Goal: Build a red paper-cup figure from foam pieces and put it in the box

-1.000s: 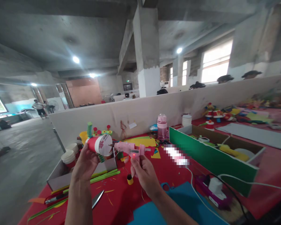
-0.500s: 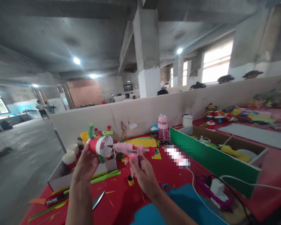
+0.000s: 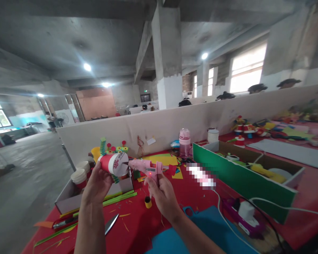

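My left hand (image 3: 99, 185) is closed around a red and white paper cup (image 3: 107, 164), tipped on its side with its printed white end toward the right. Green folded paper strips (image 3: 103, 145) stick out from the cup. In my right hand (image 3: 161, 192) is a pink glue gun (image 3: 147, 167) with a small red light lit on it. Its dark nozzle points left and sits right at the cup's white end; whether it touches, I cannot tell. Below the gun a small yellow paper roll (image 3: 147, 202) stands on the red tabletop (image 3: 137, 225).
A scissor blade (image 3: 111, 224) and green paper strips (image 3: 119, 198) lie near my left arm. Blue sheets (image 3: 206, 229) are under my right arm. Rightward stand a green-sided box (image 3: 238, 180) and a purple power strip (image 3: 245, 220). A pink bottle (image 3: 184, 143) stands by the white partition (image 3: 116, 130).
The view has shifted very slightly. The glue gun's nozzle has drawn back a little to the right from the middle of the cup's end. Both hands keep their hold.
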Tool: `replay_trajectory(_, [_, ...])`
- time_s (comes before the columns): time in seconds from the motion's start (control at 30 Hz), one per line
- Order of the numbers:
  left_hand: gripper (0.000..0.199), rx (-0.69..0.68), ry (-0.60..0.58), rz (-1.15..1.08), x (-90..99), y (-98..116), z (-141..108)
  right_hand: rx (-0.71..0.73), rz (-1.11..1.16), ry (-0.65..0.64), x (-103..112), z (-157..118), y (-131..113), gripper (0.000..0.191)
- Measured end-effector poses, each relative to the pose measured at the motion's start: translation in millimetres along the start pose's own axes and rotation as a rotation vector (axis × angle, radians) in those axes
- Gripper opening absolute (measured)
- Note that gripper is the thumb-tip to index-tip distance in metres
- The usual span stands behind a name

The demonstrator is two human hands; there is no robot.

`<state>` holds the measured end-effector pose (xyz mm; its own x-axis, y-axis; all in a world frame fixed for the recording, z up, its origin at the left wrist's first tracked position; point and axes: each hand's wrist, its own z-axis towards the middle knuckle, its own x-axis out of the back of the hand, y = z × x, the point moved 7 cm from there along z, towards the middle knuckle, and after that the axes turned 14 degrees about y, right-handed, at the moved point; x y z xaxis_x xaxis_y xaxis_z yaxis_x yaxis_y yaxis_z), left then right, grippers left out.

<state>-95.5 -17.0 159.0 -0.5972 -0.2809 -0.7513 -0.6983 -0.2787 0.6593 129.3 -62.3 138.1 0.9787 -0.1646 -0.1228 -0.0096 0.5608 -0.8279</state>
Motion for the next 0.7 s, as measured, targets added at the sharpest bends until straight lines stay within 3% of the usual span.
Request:
replay_trajectory(0.3, [0.024,0.012,-0.033,0.036,-0.5,-3,3,-0.007,0.025,-0.025,-2,-5,-5,0.035])
replay_trajectory(0.53, [0.021,0.012,0.017,0.014,-3.1,-1,-3,0.029,-0.023,0.036,1,1,0,0.035])
replay_trajectory(0.7, [0.018,0.023,0.018,0.02,-3.3,-2,-2,-0.006,-0.018,-0.004,2,-4,5,0.033])
